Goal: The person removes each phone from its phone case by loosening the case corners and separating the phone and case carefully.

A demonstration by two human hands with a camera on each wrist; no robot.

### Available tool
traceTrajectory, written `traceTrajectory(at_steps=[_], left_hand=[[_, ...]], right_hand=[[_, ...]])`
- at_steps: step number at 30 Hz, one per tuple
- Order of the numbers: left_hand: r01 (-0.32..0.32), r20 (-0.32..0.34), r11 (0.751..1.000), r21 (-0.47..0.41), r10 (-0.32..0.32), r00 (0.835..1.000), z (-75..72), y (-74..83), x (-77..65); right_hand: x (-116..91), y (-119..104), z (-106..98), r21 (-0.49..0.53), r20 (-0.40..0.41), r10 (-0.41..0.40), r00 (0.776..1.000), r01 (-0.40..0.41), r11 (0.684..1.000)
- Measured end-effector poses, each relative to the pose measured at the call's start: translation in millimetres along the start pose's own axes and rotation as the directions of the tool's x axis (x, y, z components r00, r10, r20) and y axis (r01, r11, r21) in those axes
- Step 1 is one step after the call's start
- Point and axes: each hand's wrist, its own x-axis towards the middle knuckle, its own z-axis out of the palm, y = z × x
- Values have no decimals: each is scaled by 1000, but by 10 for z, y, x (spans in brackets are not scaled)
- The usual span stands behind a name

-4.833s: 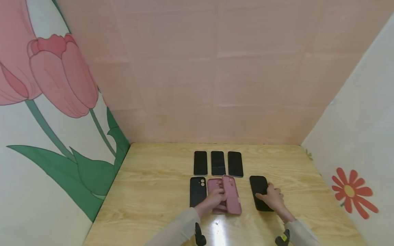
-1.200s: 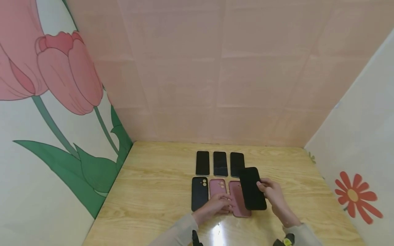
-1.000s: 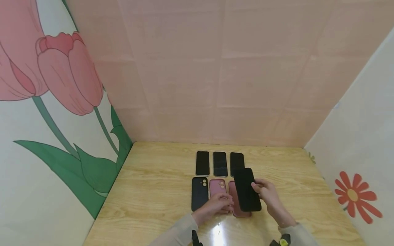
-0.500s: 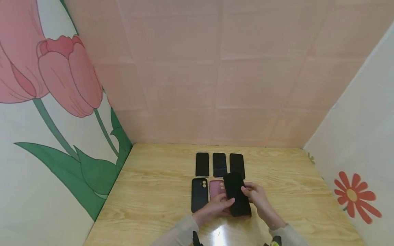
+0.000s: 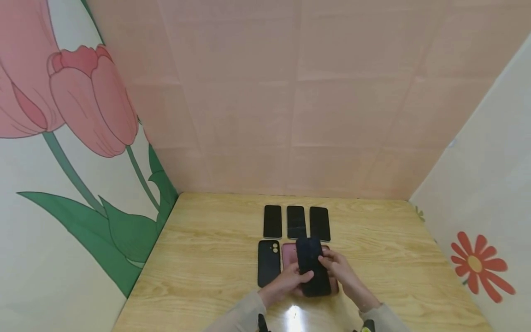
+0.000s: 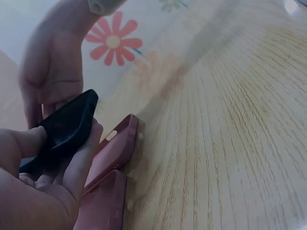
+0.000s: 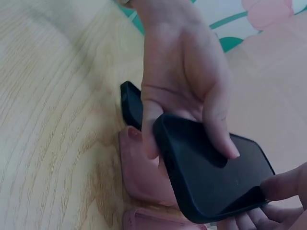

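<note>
Both hands hold a black phone [image 5: 314, 272] above the table, its glossy face up and a raised dark rim around it like a case. My left hand [image 5: 285, 282] grips its left long edge, thumb on top and fingers beneath. My right hand [image 5: 342, 272] pinches the opposite edge. In the right wrist view, both thumbs press onto the phone [image 7: 216, 167]. Beneath it lie two pink phone cases, one [image 5: 289, 254] left and one [image 5: 334, 287] right, largely covered in the head view. A black phone case [image 5: 268, 263] with camera holes lies to their left.
Three dark phones lie in a row behind the cases: left [image 5: 272, 222], middle [image 5: 296, 222] and right [image 5: 320, 224]. The wooden table [image 5: 207, 240] meets a pink back wall [image 5: 286, 115] and printed side walls.
My right hand lifted the phone from the table's right side and brought it left over the pink cases. My left hand laid down a pink case, then took the phone's near edge.
</note>
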Motion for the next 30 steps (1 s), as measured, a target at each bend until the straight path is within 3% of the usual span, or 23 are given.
traceTrajectory(at_steps=[4, 9, 11, 23, 30], left_hand=[[-5, 9, 1000, -16, 5, 1000, 30, 32, -10], [-32, 119, 998, -51, 38, 992, 105, 68, -7], [-35, 129, 998, -50, 41, 991, 127, 74, -15], [46, 30, 999, -10, -46, 999, 107, -2, -81], [51, 7, 999, 12, -51, 999, 94, -43, -96]], right_hand=[[20, 28, 9, -32, 2, -42, 999, 42, 999], [54, 51, 38, -9, -75, -92, 993, 92, 996], [61, 61, 56, 18, -103, -95, 990, 98, 995], [49, 125, 118, 222, -140, 12, 990, 20, 975], [60, 98, 90, 204, -115, 49, 992, -25, 979]])
